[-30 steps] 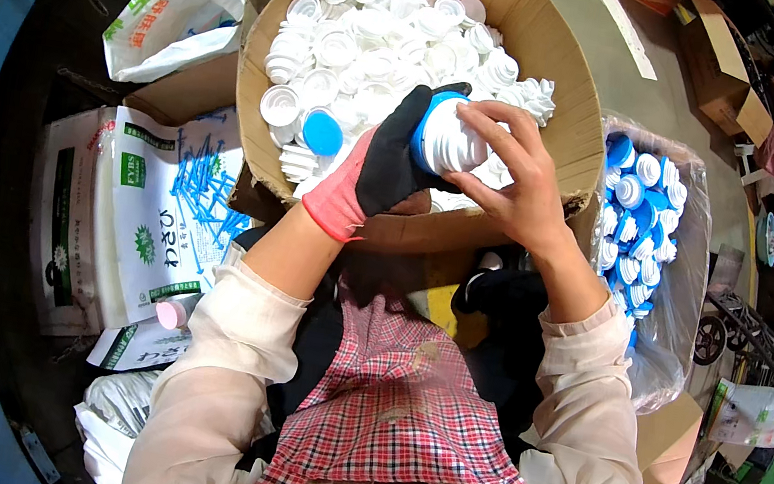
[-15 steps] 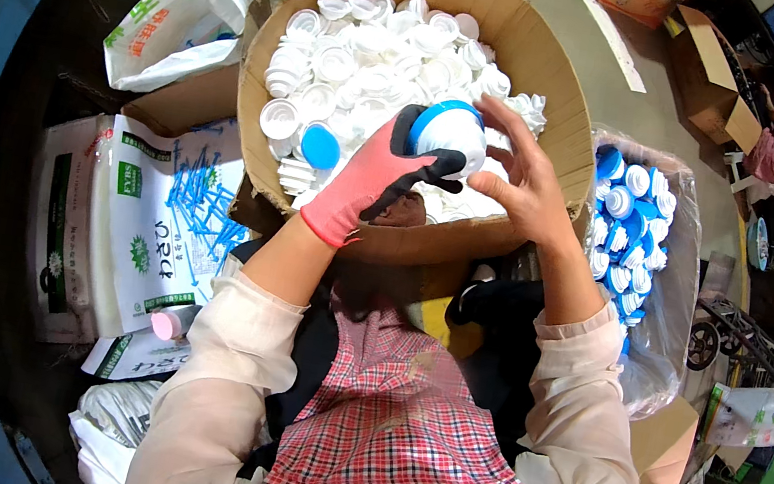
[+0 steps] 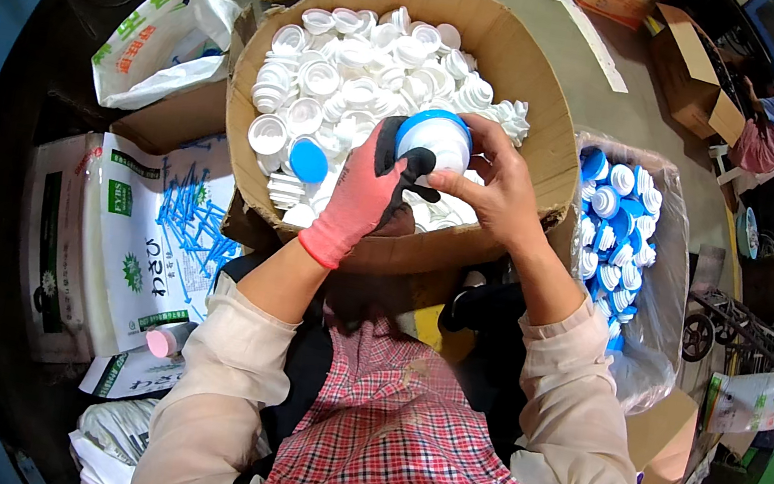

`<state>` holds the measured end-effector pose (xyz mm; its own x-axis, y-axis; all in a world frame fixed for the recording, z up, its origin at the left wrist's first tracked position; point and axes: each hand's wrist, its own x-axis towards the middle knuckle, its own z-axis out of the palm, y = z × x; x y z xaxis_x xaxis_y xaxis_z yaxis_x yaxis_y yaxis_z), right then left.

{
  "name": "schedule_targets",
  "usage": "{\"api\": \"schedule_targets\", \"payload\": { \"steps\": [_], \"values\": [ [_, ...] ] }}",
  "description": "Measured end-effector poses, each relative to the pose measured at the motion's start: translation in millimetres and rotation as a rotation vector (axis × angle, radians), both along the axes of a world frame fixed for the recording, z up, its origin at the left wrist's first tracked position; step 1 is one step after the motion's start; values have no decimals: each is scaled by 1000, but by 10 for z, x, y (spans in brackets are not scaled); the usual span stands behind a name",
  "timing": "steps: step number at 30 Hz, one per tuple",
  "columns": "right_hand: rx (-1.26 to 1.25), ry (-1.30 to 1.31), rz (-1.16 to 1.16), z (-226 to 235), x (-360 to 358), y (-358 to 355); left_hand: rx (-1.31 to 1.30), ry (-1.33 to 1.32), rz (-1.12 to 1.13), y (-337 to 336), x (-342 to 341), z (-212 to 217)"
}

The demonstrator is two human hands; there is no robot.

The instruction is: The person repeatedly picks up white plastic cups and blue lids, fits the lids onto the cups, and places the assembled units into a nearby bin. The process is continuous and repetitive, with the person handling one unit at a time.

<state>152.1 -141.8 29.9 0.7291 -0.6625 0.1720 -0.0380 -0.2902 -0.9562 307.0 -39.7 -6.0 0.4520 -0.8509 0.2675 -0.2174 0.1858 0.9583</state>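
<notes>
My left hand (image 3: 349, 198), in a coral glove with black palm and fingers, grips a white plastic cap with a blue rim (image 3: 436, 144). Its gloved thumb lies across the cap's near side. My bare right hand (image 3: 499, 191) closes on the same cap from the right, thumb in front and fingers behind. Both hands are over the near part of a large cardboard box (image 3: 528, 57). Many white ribbed plastic caps (image 3: 320, 79) are heaped in it. A round blue cap (image 3: 308, 161) lies on the heap, left of my glove.
A plastic-lined box (image 3: 668, 287) of blue-and-white caps (image 3: 619, 233) stands at the right. Thin blue plastic sticks (image 3: 193, 221) lie on a printed white sack at the left, near a pink-ended bottle (image 3: 164, 340). Another person (image 3: 767, 130) sits at the far right.
My right hand has come in from the right, and its spread fingers now close on the cap. The whole view has shifted slightly.
</notes>
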Motion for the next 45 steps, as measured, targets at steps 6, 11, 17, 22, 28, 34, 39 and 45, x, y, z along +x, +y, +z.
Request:
{"api": "schedule_targets", "payload": {
  "steps": [6, 11, 17, 22, 28, 34, 39, 45],
  "values": [
    [183, -145, 40, -14, -8, -130, -49, 646, -338, -20, 50, 202],
    [345, -220, -45, -20, -14, -219, -80, 690, -433, -26, 9, 281],
    [104, -153, -130, -138, -23, -233, 4, 642, -358, -35, -68, 229],
    [222, -179, -107, -186, 46, -166, 64, 647, -230, -76, -191, 187],
    [462, -208, -129, -161, 101, -95, 81, 536, -157, -107, -148, 19],
    [397, -159, -176, -177, 145, -60, 135, 778, -205, -104, -184, 184],
    [462, -175, -183, -139, 193, -16, 56, 662, -169, -78, -127, 72],
    [289, -131, -99, -197, 193, -50, 89, 343, -49, -102, -51, -95]
  ]
}}
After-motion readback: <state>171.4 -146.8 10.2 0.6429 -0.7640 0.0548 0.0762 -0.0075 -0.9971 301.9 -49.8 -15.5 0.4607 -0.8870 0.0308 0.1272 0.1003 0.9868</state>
